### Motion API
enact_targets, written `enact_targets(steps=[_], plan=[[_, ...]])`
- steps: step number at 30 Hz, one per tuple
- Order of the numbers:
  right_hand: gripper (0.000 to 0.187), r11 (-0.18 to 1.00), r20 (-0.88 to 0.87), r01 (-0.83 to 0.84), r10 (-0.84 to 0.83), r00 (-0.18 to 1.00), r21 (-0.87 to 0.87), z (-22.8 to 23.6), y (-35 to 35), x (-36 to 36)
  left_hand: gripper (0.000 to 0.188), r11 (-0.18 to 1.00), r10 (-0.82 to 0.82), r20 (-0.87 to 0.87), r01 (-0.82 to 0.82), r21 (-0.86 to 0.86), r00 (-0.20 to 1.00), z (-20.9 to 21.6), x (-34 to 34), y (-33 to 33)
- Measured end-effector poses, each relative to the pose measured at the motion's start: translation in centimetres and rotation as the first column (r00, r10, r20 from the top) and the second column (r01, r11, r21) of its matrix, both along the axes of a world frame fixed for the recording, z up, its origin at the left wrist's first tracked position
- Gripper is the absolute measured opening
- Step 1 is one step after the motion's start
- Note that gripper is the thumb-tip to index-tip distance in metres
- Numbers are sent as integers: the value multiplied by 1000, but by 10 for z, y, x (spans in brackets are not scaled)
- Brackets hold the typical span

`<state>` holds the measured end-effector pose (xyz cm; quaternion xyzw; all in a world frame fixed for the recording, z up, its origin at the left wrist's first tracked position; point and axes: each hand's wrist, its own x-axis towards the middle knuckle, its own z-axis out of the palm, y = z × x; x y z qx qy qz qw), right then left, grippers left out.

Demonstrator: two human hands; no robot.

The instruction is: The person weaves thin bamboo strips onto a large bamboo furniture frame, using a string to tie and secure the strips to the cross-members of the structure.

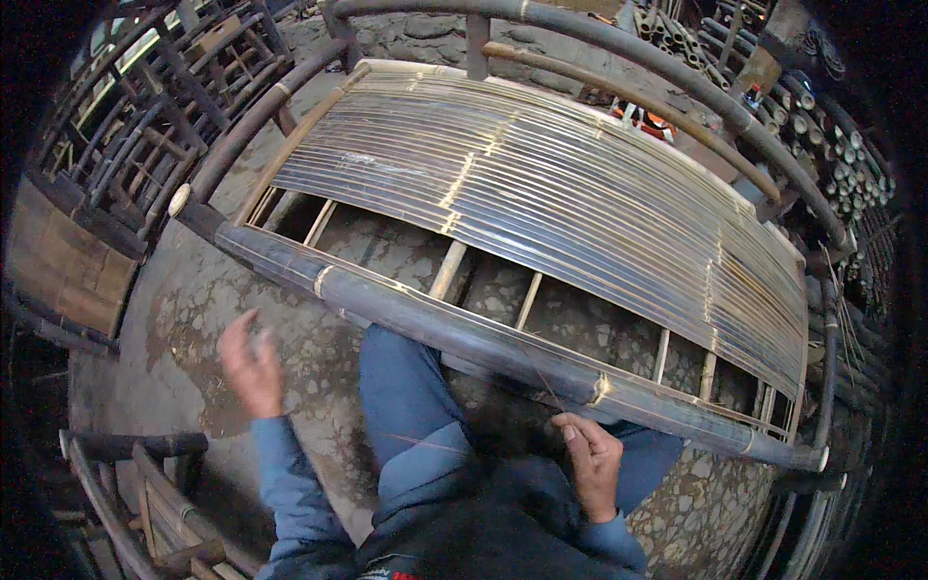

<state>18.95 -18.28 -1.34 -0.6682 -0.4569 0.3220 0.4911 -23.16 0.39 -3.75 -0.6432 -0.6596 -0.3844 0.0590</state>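
Head view:

- The left hand (pixel 249 365), at lower left of the frame, is blurred and raised in the air with fingers spread apart, holding nothing and touching nothing.
- The right hand (pixel 592 462), at lower centre-right, is curled just below the front bamboo pole (pixel 464 333); the fingers look pinched together, perhaps on a thin strip or strand, but it is too fine to tell what, if anything, they hold.
- The bamboo frame (pixel 541 193) fills the middle of the picture, running from upper left to lower right, its near pole lying across the person's knees (pixel 406 387).
- Risk, as I judge it: with only one hand near the frame and none gripping it, the frame could roll or slide off the knees onto the stone floor (pixel 193 319).
- Risk: split bamboo has sharp edges; a pinched strand pulled fast could cut the fingers.
- Risk: a strand tugged askew might shift the slats (pixel 503 164) out of line.
- Count: two hands, one frame, one slat panel of many thin strips (too many to count), about six cross rungs (pixel 448 269) showing in the open gap.
- Other bamboo furniture (pixel 145 135) at upper left, one piece at lower left, stacked poles (pixel 822 126) at upper right.
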Motion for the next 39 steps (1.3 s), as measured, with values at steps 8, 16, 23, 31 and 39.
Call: enact_targets(steps=[8,16,23,31,39], plan=[[19,814,-474,262,19,880,518,71,-27,83,22,326,-793,373,853,-408,481,-6,253,64],[6,976,47,-217,217,975,0,98,89,73,24,135,-699,547,836,-531,461,-45,259,90],[20,782,570,-409,623,536,-471,-47,202,83,40,478,-667,154,578,-662,729,-40,286,78],[15,730,37,-587,637,770,-348,-99,217,67,19,366,-589,115,392,-844,800,-48,302,89],[26,858,-784,-484,180,594,-170,-21,177,81,11,148,-476,824,951,-270,308,-37,272,84]])
